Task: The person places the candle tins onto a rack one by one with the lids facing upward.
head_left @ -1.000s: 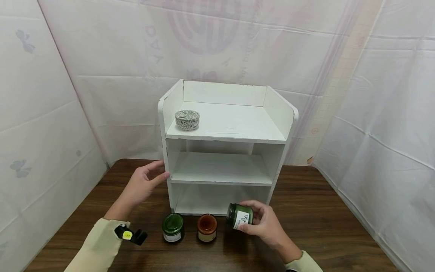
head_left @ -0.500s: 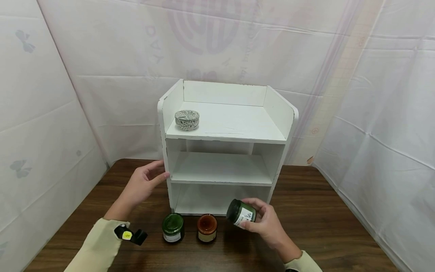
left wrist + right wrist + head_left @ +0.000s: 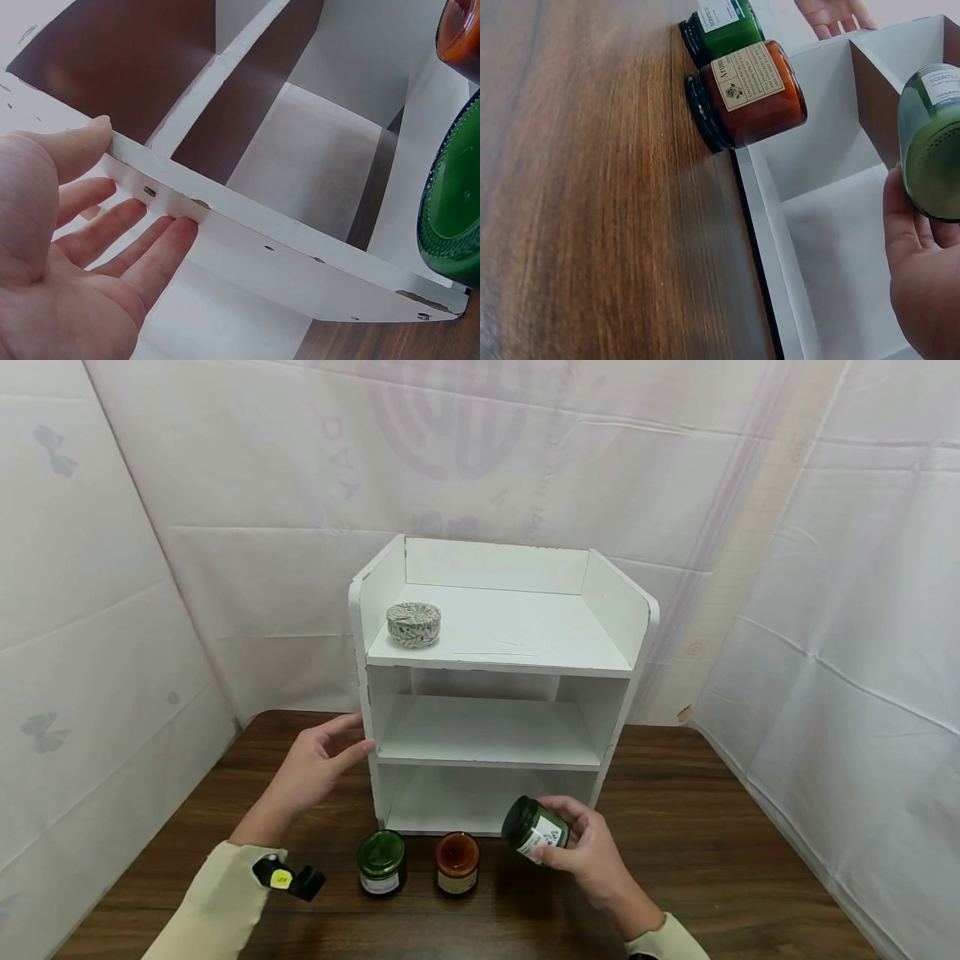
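Head view: pinches a tilted green jar (image 3: 546, 835) at 5 o'clock between thumb and fingers of the right hand (image 3: 587, 853), before the white shelf unit (image 3: 487, 724). Keep clear of the amber jar (image 3: 457, 858) at 6 o'clock and the 2nd green jar (image 3: 382, 856) at 7 o'clock.

Left wrist view: spreads the left hand (image 3: 94, 289) at 8 o'clock, with fingers against the unit's outer side; best to steady, not push.

Right wrist view: shows the pinched jar at 3 o'clock; likely best turned slowly, with even pressure.

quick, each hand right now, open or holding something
Left hand: open, touching the side of the white shelf unit.
Right hand: holding a green jar, tilted.
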The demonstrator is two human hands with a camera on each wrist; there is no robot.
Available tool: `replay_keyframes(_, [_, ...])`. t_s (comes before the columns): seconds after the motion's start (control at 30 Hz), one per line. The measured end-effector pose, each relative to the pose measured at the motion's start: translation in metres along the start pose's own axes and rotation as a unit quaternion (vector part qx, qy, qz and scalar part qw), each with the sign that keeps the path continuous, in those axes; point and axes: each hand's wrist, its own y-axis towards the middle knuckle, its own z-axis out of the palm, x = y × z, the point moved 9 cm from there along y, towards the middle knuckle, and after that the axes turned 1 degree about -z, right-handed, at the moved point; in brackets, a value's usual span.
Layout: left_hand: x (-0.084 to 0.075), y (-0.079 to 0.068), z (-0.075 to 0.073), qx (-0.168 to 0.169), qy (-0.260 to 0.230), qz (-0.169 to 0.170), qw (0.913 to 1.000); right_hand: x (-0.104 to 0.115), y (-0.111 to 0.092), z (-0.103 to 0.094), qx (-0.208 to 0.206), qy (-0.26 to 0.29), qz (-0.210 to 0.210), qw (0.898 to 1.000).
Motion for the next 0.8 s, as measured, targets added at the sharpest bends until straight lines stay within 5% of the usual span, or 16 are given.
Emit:
replay_keyframes(0.37, [0.0015,-0.0005,-0.0005,-0.001,0.004,-0.005,1.0000,0.0013,0.0008,0.0015,-0.004,0.027,-0.004,1.000])
replay_keyframes(0.8, [0.0019,0.0001,-0.0002,-0.001,0.001,-0.008,1.0000,0.0072,-0.0025,0.0056,0.007,-0.020,-0.014,1.000])
